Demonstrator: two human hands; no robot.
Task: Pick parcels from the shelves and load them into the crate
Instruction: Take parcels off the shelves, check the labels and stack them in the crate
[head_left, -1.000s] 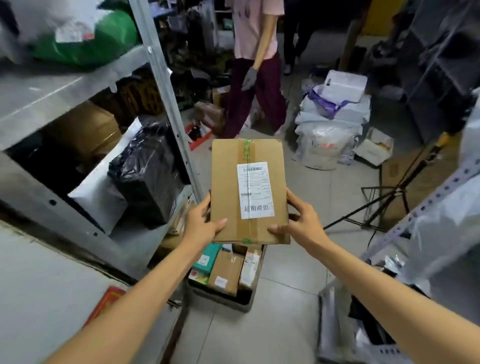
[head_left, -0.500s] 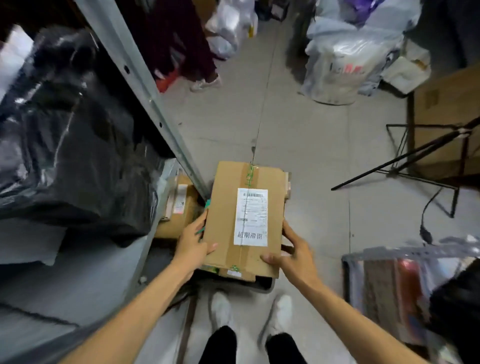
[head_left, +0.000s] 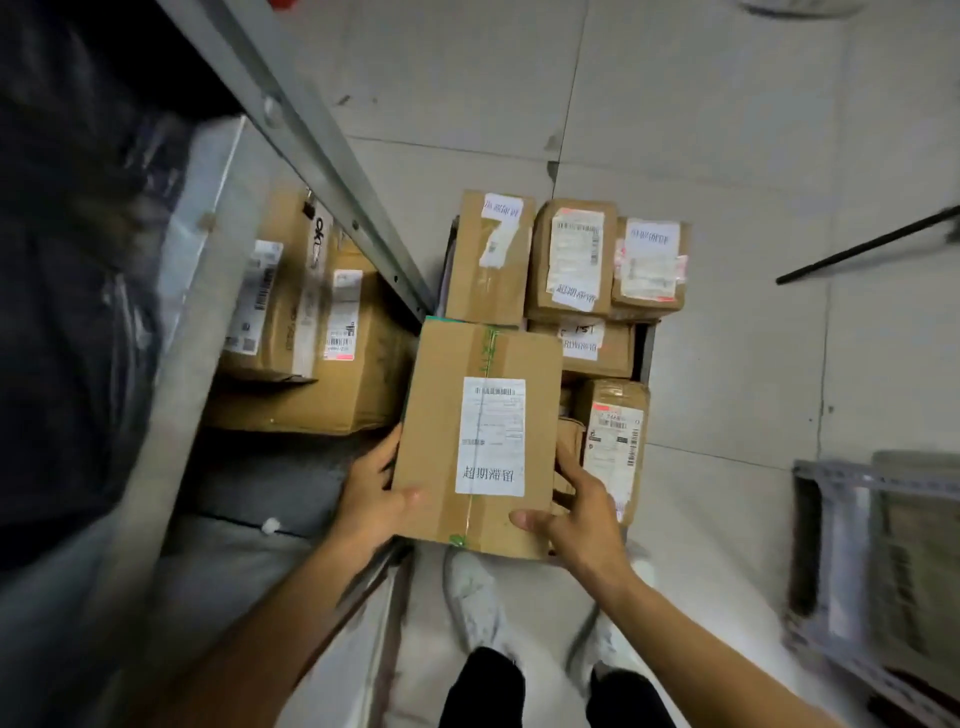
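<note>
Parcel (head_left: 478, 436), gripped at both sides by left hand (head_left: 371, 499) and right hand (head_left: 576, 514), is held over the crowded crate (head_left: 644, 348): apparently the placing step, next calling for level lowering onto the packed boxes (head_left: 571, 260).

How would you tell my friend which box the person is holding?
Find the crate of brown parcels on the floor beside the grey shelf post. At its near end, by the white shoes, is the widest box, gripped by the left hand and right hand. Only it has green tape and one tall white label in its middle.
</note>
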